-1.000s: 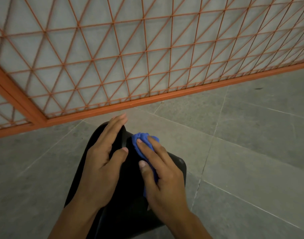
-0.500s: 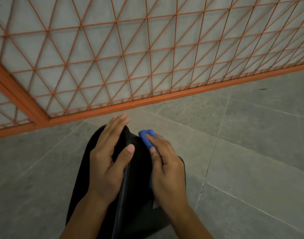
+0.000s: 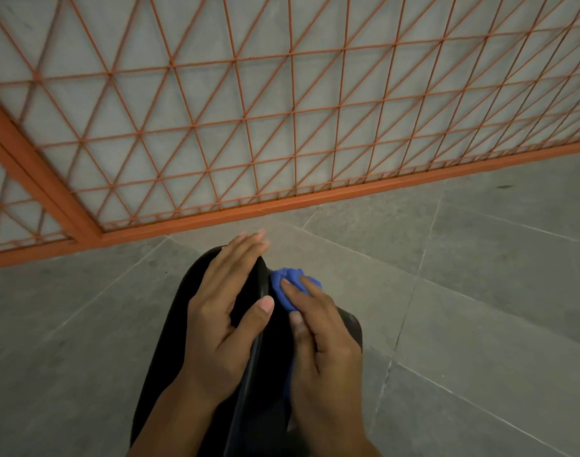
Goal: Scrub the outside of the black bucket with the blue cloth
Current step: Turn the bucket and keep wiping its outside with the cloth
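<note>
While the left hand (image 3: 221, 319) lies flat with fingers spread on the black bucket (image 3: 183, 328) – probably steadying it on the floor (image 3: 463, 324) – the right hand (image 3: 321, 338) presses the bunched blue cloth (image 3: 287, 285) against its outside with near-straight fingers, likely mid-scrub.

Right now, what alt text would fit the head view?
A person's right hand presses a blue cloth against the outside of a black bucket, while the left hand lies flat on the bucket with fingers straight. The bucket rests on a grey tiled floor in front of an orange wire fence.
</note>
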The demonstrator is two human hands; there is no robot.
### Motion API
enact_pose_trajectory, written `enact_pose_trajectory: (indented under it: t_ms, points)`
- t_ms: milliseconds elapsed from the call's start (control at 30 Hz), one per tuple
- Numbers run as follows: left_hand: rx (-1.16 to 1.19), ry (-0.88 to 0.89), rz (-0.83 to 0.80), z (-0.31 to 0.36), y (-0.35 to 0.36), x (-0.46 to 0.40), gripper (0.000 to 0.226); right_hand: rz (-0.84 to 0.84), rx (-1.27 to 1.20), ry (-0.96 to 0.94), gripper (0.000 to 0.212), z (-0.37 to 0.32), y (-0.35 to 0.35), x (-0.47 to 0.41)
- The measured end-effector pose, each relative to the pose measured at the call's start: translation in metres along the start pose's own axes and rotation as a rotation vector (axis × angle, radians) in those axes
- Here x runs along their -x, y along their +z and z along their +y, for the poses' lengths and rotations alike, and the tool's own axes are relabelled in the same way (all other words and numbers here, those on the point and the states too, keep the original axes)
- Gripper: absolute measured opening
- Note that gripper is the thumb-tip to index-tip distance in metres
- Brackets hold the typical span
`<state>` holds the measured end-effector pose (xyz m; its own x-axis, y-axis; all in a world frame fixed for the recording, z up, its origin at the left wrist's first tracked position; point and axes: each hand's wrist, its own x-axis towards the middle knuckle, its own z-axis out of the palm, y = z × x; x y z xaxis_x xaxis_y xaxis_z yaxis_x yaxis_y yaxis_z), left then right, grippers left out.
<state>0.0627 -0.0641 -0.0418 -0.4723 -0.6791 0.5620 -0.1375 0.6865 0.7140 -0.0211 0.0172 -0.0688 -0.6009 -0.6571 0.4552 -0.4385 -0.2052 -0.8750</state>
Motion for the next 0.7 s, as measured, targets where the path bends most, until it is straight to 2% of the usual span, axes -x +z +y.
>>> enact_pose_trajectory:
  t_ms: [67,133,233,300,367,500,600,700]
  points:
    - [0.004,-0.025,0.012,-0.004,-0.003,0.0,0.052,-0.069,-0.018,0.015,0.032,0.006,0.002,-0.011]
    - [0.032,-0.052,0.029,-0.008,-0.006,0.001,0.052,-0.079,0.007,0.126,0.031,0.022,-0.003,-0.02]
    - [0.066,-0.073,0.047,-0.01,-0.008,-0.001,0.05,-0.023,0.08,0.345,0.03,0.047,-0.016,-0.015]
    - [0.078,-0.074,0.04,-0.011,-0.007,-0.003,0.049,0.024,0.084,0.415,0.033,0.048,-0.017,-0.003]
    - [0.081,-0.06,0.033,-0.011,-0.005,-0.003,0.048,0.02,0.072,0.355,0.035,0.031,-0.008,0.005]
    - [0.075,-0.029,0.028,-0.011,-0.004,-0.003,0.044,-0.093,-0.012,0.024,0.033,-0.002,0.011,-0.004]
    - [0.076,-0.042,0.036,-0.014,-0.005,-0.004,0.044,-0.098,-0.032,0.058,0.032,0.015,0.009,-0.024]
    - [0.07,-0.055,0.065,-0.016,-0.008,-0.004,0.045,-0.128,0.091,0.237,0.03,0.053,-0.001,-0.033]
